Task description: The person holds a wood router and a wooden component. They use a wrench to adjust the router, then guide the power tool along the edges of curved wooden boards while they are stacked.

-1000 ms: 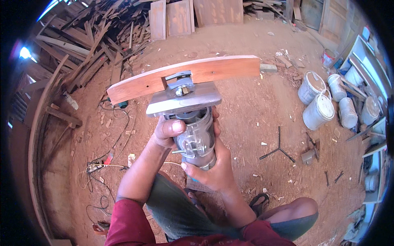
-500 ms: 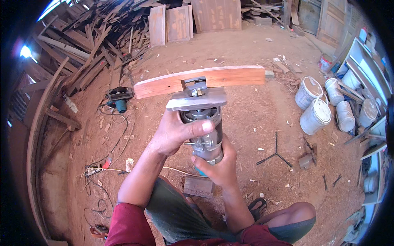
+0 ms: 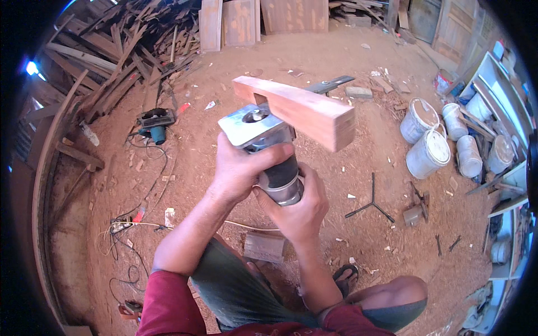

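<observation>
Presently, one router (image 3: 281, 175) is held up in front of me, above the floor (image 3: 336, 173), tilted with its base uppermost. My left hand (image 3: 241, 171) is wrapped around the body just below the base, thumb laid across the near side. My right hand (image 3: 300, 210) is curled around the lower end, thumb against the near side; the far fingertips of both are hidden.

Condition: the body is dark in the middle and metallic at the bottom; the single base plate (image 3: 252, 129) is flat, bright and squarish, with one round dark opening around a metal fitting. Past the plate sits one reddish-brown wooden bar (image 3: 305, 109), smooth-faced, slightly blurred, with one notch visible. One dark metal strip (image 3: 330, 85) projects behind it; I cannot tell how these are joined.

Further out, I count one wooden block (image 3: 264, 246) on the floor below my hands, one teal-and-black circular saw (image 3: 156, 126) to the left, one three-armed black tool (image 3: 372, 206) to the right, and at least five pale buckets (image 3: 428, 159) beyond it.
</observation>
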The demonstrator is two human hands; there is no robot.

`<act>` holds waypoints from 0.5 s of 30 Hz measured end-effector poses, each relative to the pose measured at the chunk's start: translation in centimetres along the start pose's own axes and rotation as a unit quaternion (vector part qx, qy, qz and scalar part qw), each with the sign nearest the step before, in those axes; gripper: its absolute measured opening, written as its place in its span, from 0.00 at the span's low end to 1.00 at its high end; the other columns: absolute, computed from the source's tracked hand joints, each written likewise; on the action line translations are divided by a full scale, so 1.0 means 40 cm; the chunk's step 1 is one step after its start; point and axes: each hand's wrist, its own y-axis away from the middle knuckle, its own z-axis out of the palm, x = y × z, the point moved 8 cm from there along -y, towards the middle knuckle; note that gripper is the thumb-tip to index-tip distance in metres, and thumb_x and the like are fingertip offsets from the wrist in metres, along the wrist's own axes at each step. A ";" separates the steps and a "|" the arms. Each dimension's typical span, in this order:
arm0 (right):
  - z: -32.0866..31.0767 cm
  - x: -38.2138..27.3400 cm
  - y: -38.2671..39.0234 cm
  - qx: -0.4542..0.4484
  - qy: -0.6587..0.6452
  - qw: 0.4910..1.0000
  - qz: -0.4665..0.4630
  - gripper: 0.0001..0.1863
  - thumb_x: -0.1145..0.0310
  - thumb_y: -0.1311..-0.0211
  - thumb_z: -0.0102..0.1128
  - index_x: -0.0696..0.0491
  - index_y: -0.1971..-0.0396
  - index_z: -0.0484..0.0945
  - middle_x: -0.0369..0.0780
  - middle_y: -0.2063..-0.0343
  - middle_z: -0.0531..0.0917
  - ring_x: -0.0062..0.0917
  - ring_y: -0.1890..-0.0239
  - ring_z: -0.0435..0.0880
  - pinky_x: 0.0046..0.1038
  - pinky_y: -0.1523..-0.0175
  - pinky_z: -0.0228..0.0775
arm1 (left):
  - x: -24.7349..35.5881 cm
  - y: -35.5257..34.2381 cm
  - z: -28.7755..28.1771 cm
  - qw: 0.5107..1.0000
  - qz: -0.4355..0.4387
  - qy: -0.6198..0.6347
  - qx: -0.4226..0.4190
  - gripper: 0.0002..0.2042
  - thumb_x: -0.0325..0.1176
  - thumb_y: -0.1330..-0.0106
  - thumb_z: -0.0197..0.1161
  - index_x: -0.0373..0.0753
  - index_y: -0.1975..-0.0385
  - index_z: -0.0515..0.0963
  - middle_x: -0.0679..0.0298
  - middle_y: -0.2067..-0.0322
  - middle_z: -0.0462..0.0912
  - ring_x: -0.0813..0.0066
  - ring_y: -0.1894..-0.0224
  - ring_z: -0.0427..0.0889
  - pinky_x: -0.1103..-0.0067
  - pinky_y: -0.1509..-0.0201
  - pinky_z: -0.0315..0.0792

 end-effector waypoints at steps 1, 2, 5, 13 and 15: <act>-0.001 0.003 -0.011 -0.036 -0.018 0.999 0.003 0.36 0.61 0.63 0.81 0.57 0.52 0.73 0.49 0.63 0.83 0.46 0.60 0.84 0.42 0.56 0.75 | -0.001 0.011 0.001 1.000 -0.005 0.029 -0.004 0.20 0.27 0.53 0.75 0.33 0.58 0.77 0.64 0.65 0.83 0.78 0.63 0.82 0.78 0.56 0.77; 0.004 0.004 -0.017 -0.071 -0.037 0.997 0.005 0.36 0.60 0.63 0.81 0.57 0.52 0.74 0.49 0.63 0.83 0.45 0.60 0.85 0.42 0.56 0.76 | -0.005 0.022 0.001 0.998 -0.010 0.057 -0.008 0.22 0.27 0.53 0.75 0.33 0.57 0.78 0.64 0.64 0.84 0.78 0.61 0.82 0.77 0.54 0.77; 0.004 0.002 -0.026 -0.093 -0.059 0.994 0.028 0.32 0.60 0.61 0.79 0.58 0.56 0.74 0.50 0.67 0.84 0.44 0.61 0.86 0.40 0.57 0.77 | -0.003 0.026 0.000 0.999 0.011 -0.012 -0.038 0.24 0.31 0.53 0.76 0.34 0.55 0.78 0.64 0.61 0.84 0.77 0.59 0.82 0.76 0.50 0.76; 0.046 0.040 0.014 -0.104 -0.032 0.985 0.132 0.28 0.59 0.60 0.78 0.59 0.62 0.76 0.50 0.70 0.85 0.44 0.65 0.87 0.41 0.59 0.77 | -0.012 0.020 0.002 0.998 -0.018 -0.056 -0.008 0.18 0.32 0.47 0.76 0.35 0.60 0.78 0.66 0.65 0.83 0.79 0.63 0.81 0.78 0.56 0.77; 0.047 0.046 0.017 -0.105 -0.026 0.984 0.143 0.29 0.59 0.61 0.78 0.59 0.61 0.75 0.50 0.70 0.85 0.44 0.65 0.87 0.41 0.59 0.77 | -0.019 0.023 0.002 0.998 -0.018 -0.065 0.002 0.17 0.31 0.48 0.76 0.35 0.60 0.78 0.65 0.65 0.83 0.79 0.63 0.81 0.79 0.57 0.77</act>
